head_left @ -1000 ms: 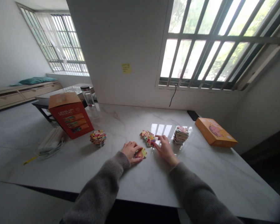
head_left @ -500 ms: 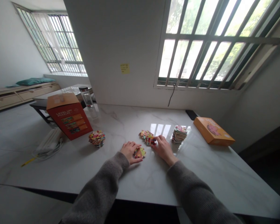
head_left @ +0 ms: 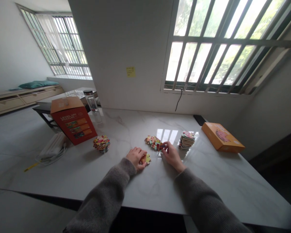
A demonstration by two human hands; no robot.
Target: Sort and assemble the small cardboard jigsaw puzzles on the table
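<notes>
- Left hand (head_left: pixel 135 158): relaxed, unclenched, fingertips touching the small jigsaw-piece group (head_left: pixel 145 159) at its right.
- Right hand (head_left: pixel 172 156): fingers pinched against the right end of the jigsaw-piece cluster (head_left: pixel 152 142); grasp cannot be confirmed.
- Cluster: long axis diagonal, upper left to lower right; nearer the right hand, nothing intervening.
- Piece stack (head_left: pixel 186 140): right of cluster.
- Second piece stack (head_left: pixel 101 144): left of cluster.

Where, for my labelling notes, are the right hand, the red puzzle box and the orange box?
right hand (head_left: pixel 172 156), head view, on the back of the hand
red puzzle box (head_left: pixel 74 127), head view, on its printed front face
orange box (head_left: pixel 221 137), head view, on its top face
</notes>
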